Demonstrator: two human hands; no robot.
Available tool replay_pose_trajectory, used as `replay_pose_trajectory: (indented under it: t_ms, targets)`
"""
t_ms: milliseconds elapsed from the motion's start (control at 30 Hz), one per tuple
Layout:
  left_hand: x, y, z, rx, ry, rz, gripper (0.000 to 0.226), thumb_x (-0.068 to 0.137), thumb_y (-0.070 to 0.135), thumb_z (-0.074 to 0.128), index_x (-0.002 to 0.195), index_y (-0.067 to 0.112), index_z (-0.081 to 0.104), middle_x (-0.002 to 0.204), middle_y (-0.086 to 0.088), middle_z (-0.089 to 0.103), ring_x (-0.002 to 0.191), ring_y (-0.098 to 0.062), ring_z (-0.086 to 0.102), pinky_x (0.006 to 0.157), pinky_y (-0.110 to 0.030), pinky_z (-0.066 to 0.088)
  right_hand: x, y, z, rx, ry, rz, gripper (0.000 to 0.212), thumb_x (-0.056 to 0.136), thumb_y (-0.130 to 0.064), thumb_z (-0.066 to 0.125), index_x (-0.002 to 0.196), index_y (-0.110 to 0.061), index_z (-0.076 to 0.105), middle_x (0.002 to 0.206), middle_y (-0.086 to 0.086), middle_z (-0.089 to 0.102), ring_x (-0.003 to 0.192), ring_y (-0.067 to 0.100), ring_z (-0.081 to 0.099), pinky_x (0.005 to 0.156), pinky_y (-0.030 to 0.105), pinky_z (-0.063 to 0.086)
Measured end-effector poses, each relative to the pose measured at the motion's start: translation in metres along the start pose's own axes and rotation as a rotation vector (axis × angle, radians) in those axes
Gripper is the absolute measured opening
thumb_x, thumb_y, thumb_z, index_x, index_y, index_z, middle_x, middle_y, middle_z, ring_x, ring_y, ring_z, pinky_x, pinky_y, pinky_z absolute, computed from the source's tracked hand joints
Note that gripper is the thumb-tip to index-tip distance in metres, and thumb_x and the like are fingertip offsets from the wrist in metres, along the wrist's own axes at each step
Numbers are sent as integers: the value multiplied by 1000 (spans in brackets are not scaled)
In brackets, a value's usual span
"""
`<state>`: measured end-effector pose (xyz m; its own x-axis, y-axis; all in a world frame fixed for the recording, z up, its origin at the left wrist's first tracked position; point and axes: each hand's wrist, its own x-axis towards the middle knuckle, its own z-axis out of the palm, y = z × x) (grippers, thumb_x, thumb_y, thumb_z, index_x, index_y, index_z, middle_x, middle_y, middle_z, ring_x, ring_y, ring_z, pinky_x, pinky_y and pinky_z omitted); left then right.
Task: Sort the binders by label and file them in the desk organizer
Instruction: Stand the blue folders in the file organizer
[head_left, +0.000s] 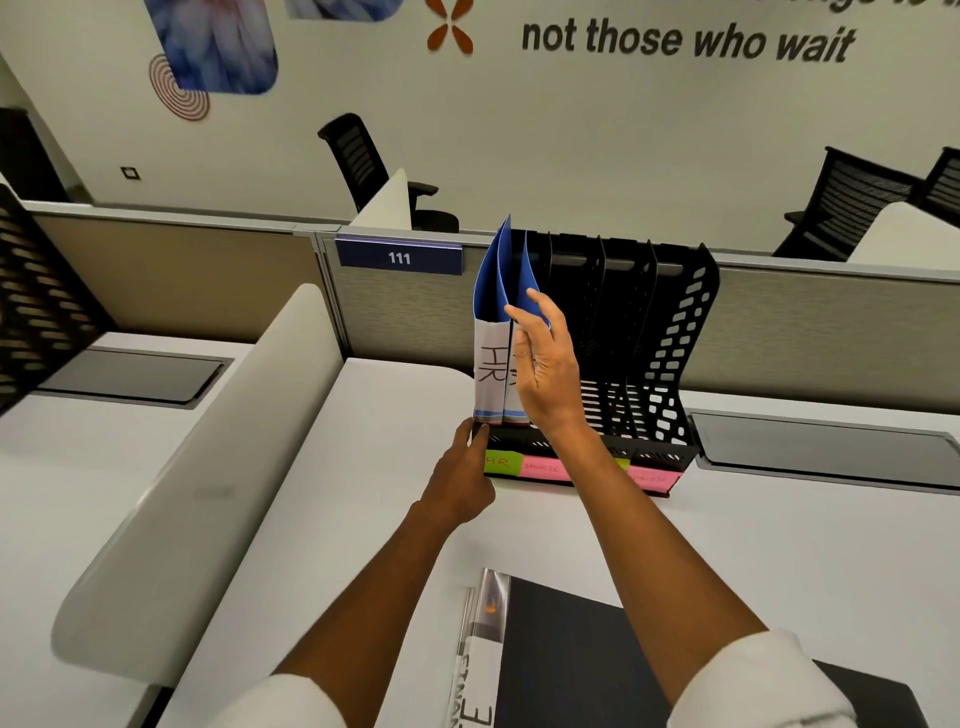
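Note:
A black slotted desk organizer (675, 332) stands at the back of the white desk, with green and pink sticky labels (540, 467) along its front base. Two blue binders stand upright in its leftmost slot. The left one (491, 358) shows a white spine marked "HR". My right hand (545, 364) grips the spine of the second blue binder (530, 270), whose label it covers. My left hand (462, 473) rests against the organizer's front left corner, fingertips on the base. A dark binder (561, 649) with a white lettered spine lies flat at the near edge.
A curved white divider (208, 467) rises at the left of the desk. A grey partition with a "111" plate (399, 257) backs the organizer. A flat grey hatch (826, 452) sits to the right. Black office chairs stand beyond the partition.

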<state>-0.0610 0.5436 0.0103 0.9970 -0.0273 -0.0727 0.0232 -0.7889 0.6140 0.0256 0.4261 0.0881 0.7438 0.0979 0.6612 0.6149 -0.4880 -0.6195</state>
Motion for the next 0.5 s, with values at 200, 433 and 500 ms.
replay_pose_trajectory:
  t_ms: [200,433,500]
  targets:
    - [2,-2,-8,-12,-22,-12,86,82,-3,61,153,20,18,160,-3,14,143,-25,27,109,-39,42,1,3,-11,-103,-122,-10,39,100,-31,43,139,-31,47,158,-3,22,138,17,30,107,45,41]
    - [-31,-7,-2,-50,56,-62,78,88,3,59,153,19,18,162,-3,9,148,-24,16,113,-33,29,-42,9,-37,-209,-110,133,68,97,-43,43,154,-33,8,163,2,0,146,23,15,112,41,17]
    - [-45,-13,5,-59,42,-83,75,90,5,59,152,18,19,162,-4,11,148,-24,16,113,-32,28,-68,12,-41,-221,-122,212,69,96,-45,42,154,-34,7,163,4,1,147,25,14,114,46,20]
